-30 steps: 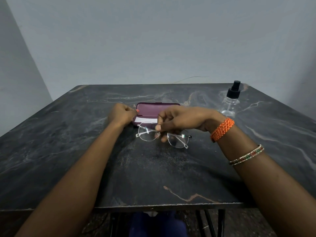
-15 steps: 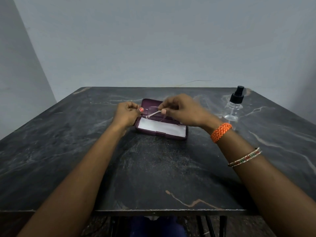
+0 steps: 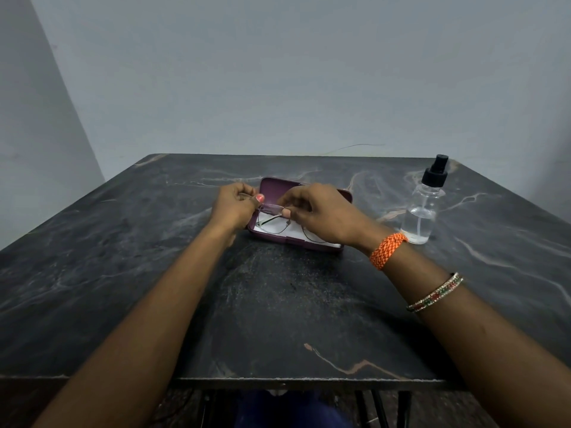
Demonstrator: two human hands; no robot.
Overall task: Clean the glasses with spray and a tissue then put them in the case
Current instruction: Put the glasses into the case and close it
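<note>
Seen from the head camera, a person's left hand (image 3: pixel 234 208) and right hand (image 3: pixel 321 214) pinch the thin-framed glasses (image 3: pixel 273 222) over the open maroon case (image 3: pixel 272 188), which holds a white tissue (image 3: pixel 293 234), on a dark marble table (image 3: pixel 278 304). A clear spray bottle (image 3: pixel 423 208) stands well apart at right.

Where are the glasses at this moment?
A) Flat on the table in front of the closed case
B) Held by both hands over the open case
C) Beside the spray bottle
B: both the left hand and right hand hold the glasses over the open purple case.
</note>
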